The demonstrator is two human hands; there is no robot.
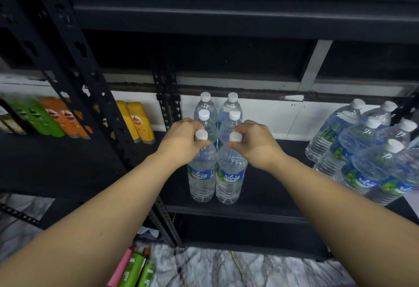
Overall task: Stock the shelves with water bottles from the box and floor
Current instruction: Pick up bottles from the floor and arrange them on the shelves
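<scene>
Left hand (181, 141) and right hand (254, 142) with fingers clamped on the necks of two front water bottles (201, 168) upright on a black shelf (267, 187), four bottles (229, 109) behind, bottle cluster (362, 150) right, orange drinks (65, 118) left past a perforated post (74, 64).

This is a shop or its stockroom: black slotted-steel shelving (74, 64) carries goods in rows. Clear plastic water bottles with white caps and blue-green labels (226, 150) stand two abreast at the shelf's front edge, more (362, 150) crowd its right end, and orange and yellow drink bottles (136, 121) fill the neighbouring bay.
</scene>
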